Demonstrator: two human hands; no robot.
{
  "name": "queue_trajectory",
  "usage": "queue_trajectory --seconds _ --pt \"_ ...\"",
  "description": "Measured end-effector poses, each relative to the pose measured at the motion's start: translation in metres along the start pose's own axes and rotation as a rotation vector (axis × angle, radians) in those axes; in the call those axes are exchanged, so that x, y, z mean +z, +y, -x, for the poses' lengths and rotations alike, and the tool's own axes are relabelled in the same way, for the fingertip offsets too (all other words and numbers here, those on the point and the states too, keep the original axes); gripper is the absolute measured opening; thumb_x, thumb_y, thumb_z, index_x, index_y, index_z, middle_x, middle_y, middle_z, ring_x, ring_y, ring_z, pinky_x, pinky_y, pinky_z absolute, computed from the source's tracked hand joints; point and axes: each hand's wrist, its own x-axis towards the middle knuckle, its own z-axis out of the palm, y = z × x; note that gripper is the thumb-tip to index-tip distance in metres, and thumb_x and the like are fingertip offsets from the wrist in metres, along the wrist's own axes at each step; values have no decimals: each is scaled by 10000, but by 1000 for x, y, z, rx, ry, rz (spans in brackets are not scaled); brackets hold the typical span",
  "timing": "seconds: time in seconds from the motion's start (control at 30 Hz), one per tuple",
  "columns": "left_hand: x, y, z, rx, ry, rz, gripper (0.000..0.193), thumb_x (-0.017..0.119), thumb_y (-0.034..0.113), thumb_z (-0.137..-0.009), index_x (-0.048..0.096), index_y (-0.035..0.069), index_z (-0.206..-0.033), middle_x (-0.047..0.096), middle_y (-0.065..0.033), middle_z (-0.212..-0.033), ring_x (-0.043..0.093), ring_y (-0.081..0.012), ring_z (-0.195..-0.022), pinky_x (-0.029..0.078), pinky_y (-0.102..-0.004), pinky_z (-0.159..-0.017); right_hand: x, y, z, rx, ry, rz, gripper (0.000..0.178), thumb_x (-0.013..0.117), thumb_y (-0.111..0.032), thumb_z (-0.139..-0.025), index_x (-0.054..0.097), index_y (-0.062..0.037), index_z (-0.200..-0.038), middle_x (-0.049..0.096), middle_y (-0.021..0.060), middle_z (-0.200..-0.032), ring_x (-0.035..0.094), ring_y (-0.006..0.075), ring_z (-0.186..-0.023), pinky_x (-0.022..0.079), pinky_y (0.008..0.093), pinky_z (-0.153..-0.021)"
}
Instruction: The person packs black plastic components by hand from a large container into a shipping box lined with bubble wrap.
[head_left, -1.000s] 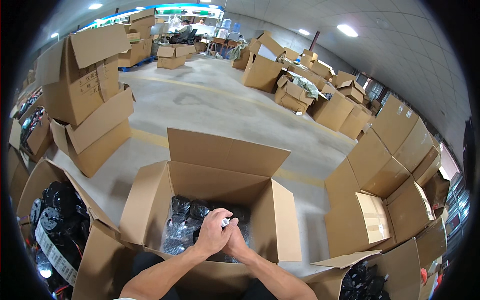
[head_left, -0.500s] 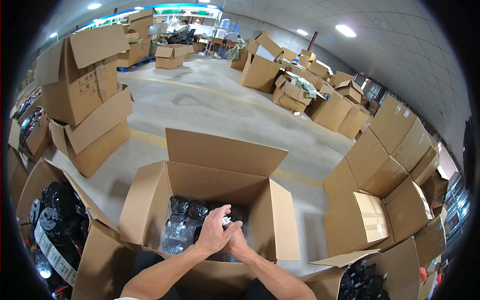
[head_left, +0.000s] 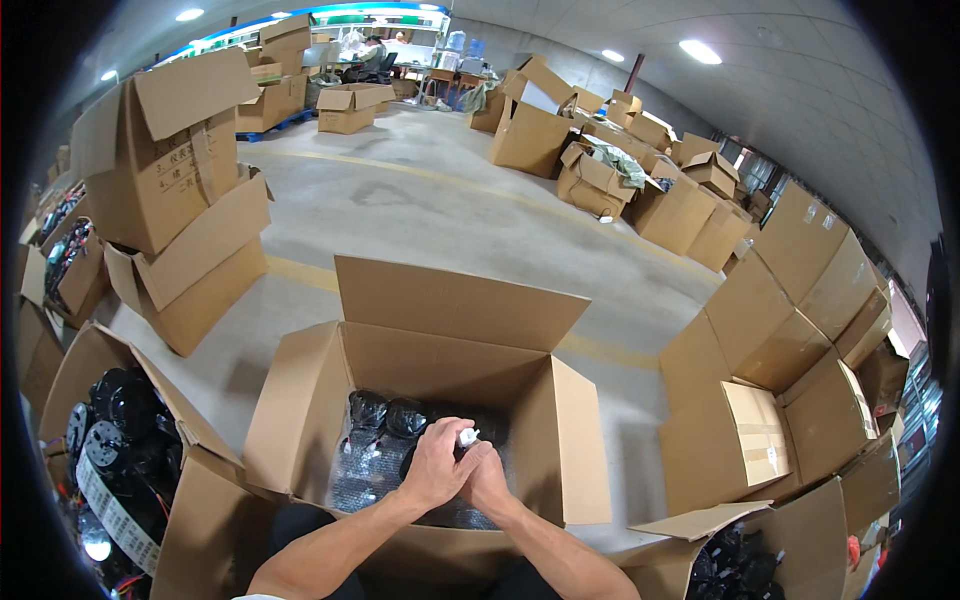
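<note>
Cardboard box walls (head_left: pixel 537 425) flanking both hands (head_left: pixel 433 470), fingers (head_left: pixel 441 433) clasping white piece (head_left: pixel 467 437), open floor (head_left: pixel 400 215) beyond

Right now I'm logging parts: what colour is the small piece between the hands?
The small piece is white, clearest in head view.

The person's left hand (head_left: pixel 435 465) and right hand (head_left: pixel 486 478) meet around a white piece (head_left: pixel 468 437) above an open box (head_left: pixel 430 362) holding bubble wrap (head_left: pixel 362 470) and black bundles (head_left: pixel 406 417).
</note>
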Motion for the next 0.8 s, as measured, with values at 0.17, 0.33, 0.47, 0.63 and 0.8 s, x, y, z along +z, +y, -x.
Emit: queue_trajectory --seconds 0.17,0.33,0.47,0.63,0.8 --pt "2 -1 -3 -4 -5 12 443 654 352 -934 600 -45 -1122 613 -205 -1113 577 -365 -1062 447 -415 -960 -3 12 -5 14 46 48 216 634 -158 -851 620 -45 -1035 687 186 -915 653 394 -846 513 438 -727" --pt "0 -4 -4 -3 -4 13 419 658 336 -934 612 -47 -1096 620 -203 -1103 584 -365 -1052 452 -413 -954 5 -9 -1 78 -70 -338 196 465 -201 -1033 561 -33 -1060 564 20 -987 568 132 -911 495 310 -777" --pt "2 -6 -4 -3 16 29 421 649 346 -939 623 -53 -1070 628 -212 -1094 595 -376 -1042 463 -418 -941 -1 15 -7 72 -79 -349 219 446 -221 -1042 566 -39 -1065 568 25 -994 572 136 -924 494 318 -787" --pt "2 -10 -4 3 16 14 446 636 369 -948 619 -56 -1081 624 -218 -1096 594 -381 -1046 460 -420 -949 -1 23 -9 26 -75 -299 234 441 -217 -1041 572 -28 -1084 580 40 -1006 579 160 -942 495 323 -813" --pt "2 -9 -5 24 42 24 477 614 402 -960 617 -54 -1098 622 -215 -1099 598 -380 -1040 467 -421 -938 -4 15 -9 -22 -34 -122 240 448 -191 -1030 576 2 -1093 595 57 -1048 593 182 -964 497 334 -844"
